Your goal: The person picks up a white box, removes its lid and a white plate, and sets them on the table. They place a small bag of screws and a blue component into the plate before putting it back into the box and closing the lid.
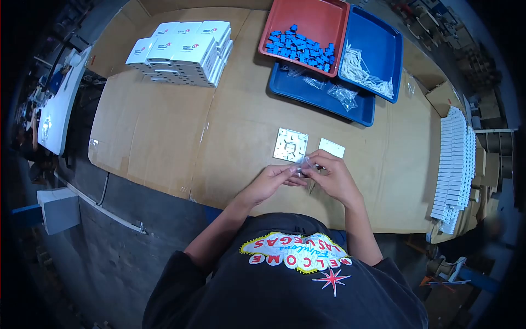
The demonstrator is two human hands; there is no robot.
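Both my hands meet over the cardboard-covered table, close to my body. My left hand point(269, 182) pinches one side of a small clear plastic bag point(304, 164). The fingers of my right hand point(330, 174) are closed on the bag's other side. What the bag holds is too small to make out. Just beyond my left hand lies a square white plate point(291, 145) with cutouts and a ring-shaped middle. A smaller white flat piece point(332, 148) lies beyond my right hand, partly covered by it.
A red tray point(280, 12) holds blue parts, a blue tray point(395, 49) white sticks, and a lower blue tray point(285, 88) clear bags. White boxes point(189, 49) are stacked at the back left. White pieces point(453, 164) line the right edge. People sit at the far left.
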